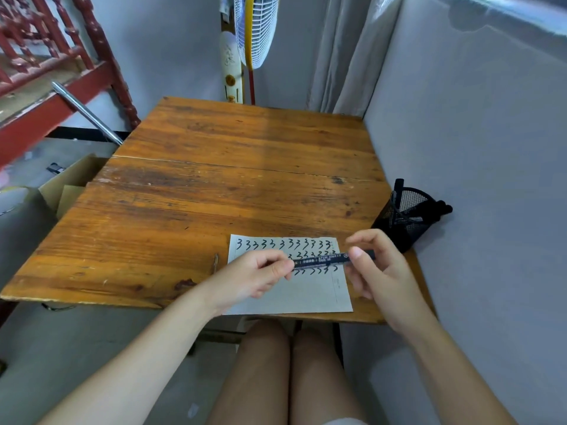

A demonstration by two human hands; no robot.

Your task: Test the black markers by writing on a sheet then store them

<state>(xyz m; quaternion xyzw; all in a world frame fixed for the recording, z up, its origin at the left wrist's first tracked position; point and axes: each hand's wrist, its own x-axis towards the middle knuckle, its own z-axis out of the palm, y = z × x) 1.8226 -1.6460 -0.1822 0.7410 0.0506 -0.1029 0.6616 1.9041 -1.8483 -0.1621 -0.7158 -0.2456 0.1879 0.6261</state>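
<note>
A black marker (pixel 322 260) lies level in the air just above a white sheet (pixel 303 294), held at both ends. My left hand (pixel 257 276) pinches its left end. My right hand (pixel 379 268) grips its right end between thumb and fingers. The sheet lies at the near edge of the wooden table (pixel 214 179) and bears three rows of black "3" marks. A black mesh pen holder (pixel 405 216) stands at the table's right edge with several black markers sticking out of it.
A grey wall (pixel 475 179) runs close along the table's right side. A cardboard box (pixel 70 185) sits on the floor to the left, beside a red wooden frame (pixel 46 96). A standing fan (pixel 254 29) is behind the table. My knees are under the near edge.
</note>
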